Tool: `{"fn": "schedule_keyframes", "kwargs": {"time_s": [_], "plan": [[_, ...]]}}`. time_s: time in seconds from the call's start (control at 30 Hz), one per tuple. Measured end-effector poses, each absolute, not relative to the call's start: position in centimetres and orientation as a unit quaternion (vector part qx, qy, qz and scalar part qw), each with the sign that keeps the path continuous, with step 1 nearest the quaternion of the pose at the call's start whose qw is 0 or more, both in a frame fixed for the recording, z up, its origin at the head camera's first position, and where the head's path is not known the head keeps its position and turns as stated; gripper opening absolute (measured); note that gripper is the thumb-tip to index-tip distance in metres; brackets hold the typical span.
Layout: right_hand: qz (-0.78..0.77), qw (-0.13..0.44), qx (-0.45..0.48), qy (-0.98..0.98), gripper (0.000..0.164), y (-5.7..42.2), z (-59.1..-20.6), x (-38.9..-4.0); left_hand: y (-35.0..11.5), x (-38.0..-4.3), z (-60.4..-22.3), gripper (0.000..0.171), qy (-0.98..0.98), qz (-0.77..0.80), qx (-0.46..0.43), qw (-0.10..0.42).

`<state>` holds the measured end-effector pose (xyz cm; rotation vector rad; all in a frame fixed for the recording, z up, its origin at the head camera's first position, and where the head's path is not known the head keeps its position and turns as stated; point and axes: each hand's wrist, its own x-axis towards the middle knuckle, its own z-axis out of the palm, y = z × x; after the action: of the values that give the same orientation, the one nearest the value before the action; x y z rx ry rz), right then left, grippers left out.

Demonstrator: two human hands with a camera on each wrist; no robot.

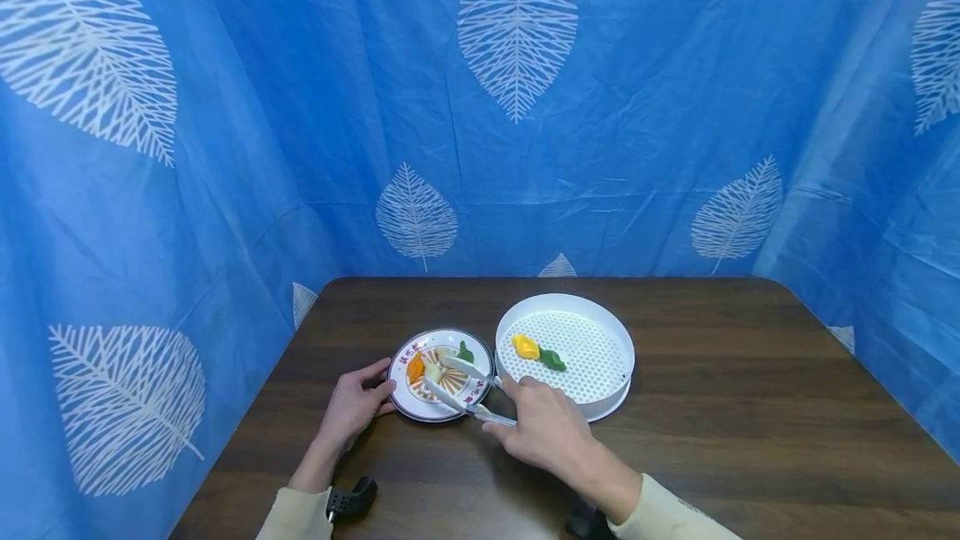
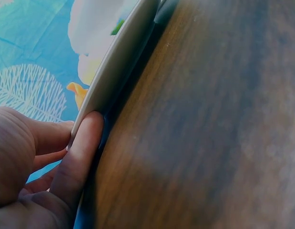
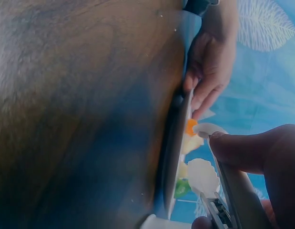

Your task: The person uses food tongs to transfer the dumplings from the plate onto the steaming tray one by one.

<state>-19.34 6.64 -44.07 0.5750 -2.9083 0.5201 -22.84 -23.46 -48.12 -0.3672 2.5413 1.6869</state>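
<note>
My left hand (image 1: 354,407) pinches the near-left rim of a white plate (image 1: 429,412) with a dark edge, thumb above and a finger beneath in the left wrist view. On the plate lie an orange piece (image 1: 416,367), a pale piece (image 1: 433,372) and a green piece (image 1: 465,352). My right hand (image 1: 549,427) grips metal tongs (image 1: 453,401) with scalloped, spoon-like tips. Those tips stand apart over the plate, close to the pale piece; contact cannot be made out. Right of the plate, a white perforated basket (image 1: 592,357) holds a yellow piece (image 1: 526,347) and a dark green piece (image 1: 552,359).
The basket sits in a white base (image 1: 611,407) against the plate's right side. Everything stands on a dark wooden table (image 1: 720,407). A blue curtain (image 1: 600,148) with white leaf prints hangs behind and at both sides.
</note>
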Motion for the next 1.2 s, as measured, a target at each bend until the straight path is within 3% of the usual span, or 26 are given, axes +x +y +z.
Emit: {"fn": "schedule_keyframes", "kwargs": {"time_s": [0.17,0.47,0.8,1.2], "plan": [[0.172,0.061,0.189,-0.965,0.067,6.2,-44.6,-19.5,-23.4,-22.9,-48.2,0.053,0.826,0.55,-0.12,0.036],[0.181,0.055,0.191,-0.963,0.051,5.4,-45.1,-19.9,-23.5,-22.9,-48.3,0.053,0.827,0.548,-0.123,0.037],[0.16,0.081,0.199,-0.964,0.055,5.1,-45.5,-19.9,-23.4,-23.1,-48.3,0.054,0.823,0.552,-0.126,0.039],[0.174,0.058,0.194,-0.964,0.056,6.0,-44.4,-19.6,-23.5,-23.0,-48.2,0.054,0.825,0.551,-0.119,0.041]]}}
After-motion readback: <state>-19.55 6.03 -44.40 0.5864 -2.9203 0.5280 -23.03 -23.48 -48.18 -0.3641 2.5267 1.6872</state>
